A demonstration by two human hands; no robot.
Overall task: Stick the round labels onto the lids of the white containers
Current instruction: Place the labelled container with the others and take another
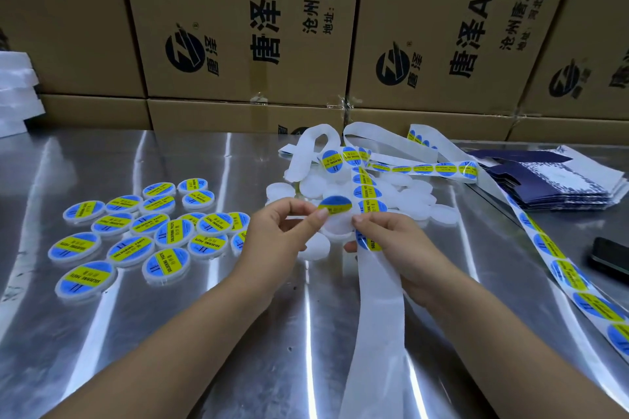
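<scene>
My left hand [282, 228] pinches a round blue-and-yellow label [335, 205] at its lower edge, above a white container [338, 224]. My right hand [384, 241] holds that white container and the label strip [369, 194], whose peeled white backing [374, 309] trails toward me. Several unlabelled white containers [401, 194] lie in a pile behind my hands. Several labelled containers [149, 231] lie grouped on the left of the metal table [204, 333].
Another long label strip [558, 269] runs along the right. A stack of dark blue flat cartons [561, 177] sits at the back right, and a black phone [609, 255] lies at the right edge. Cardboard boxes [238, 27] wall off the back.
</scene>
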